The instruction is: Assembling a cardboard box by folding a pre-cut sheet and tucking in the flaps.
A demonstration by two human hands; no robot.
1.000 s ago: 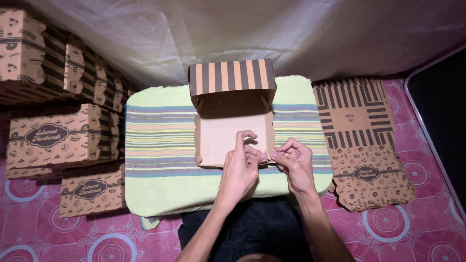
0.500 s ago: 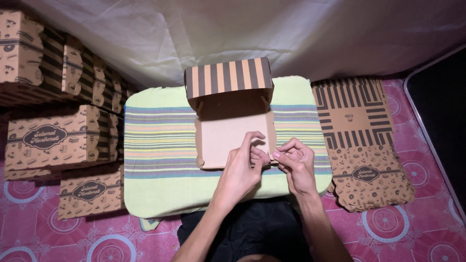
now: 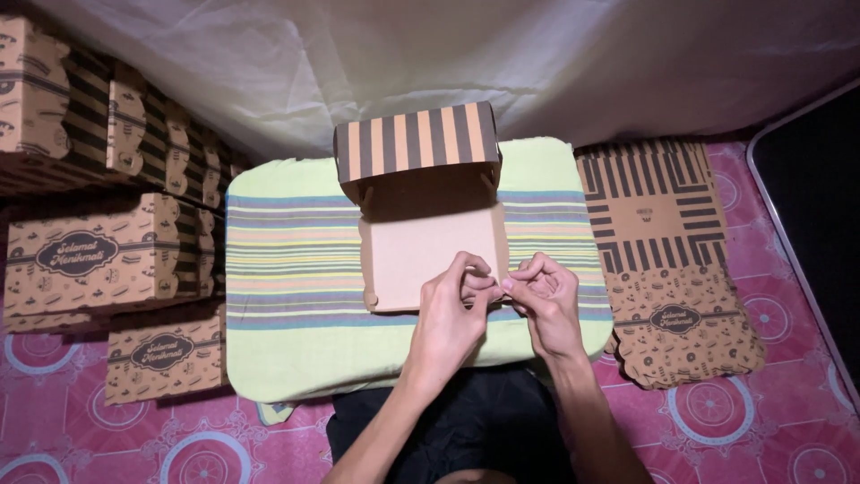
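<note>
A brown cardboard box (image 3: 421, 255) lies open on a striped green cloth pad (image 3: 287, 296), its striped lid (image 3: 417, 143) standing up at the back. My left hand (image 3: 452, 309) grips the box's near right corner, fingers curled over the front wall. My right hand (image 3: 542, 300) pinches the same corner from the right side, thumb and fingers pressed on the cardboard flap. The two hands touch each other at that corner.
Finished boxes are stacked at the left (image 3: 90, 255), with more behind (image 3: 54, 99). A pile of flat unfolded box blanks (image 3: 663, 260) lies to the right of the pad. White fabric (image 3: 537, 63) hangs at the back. A pink patterned mat (image 3: 761, 421) covers the floor.
The box has shifted slightly and both hands have closed in tighter on its near right corner; the lid leans a little more upright.
</note>
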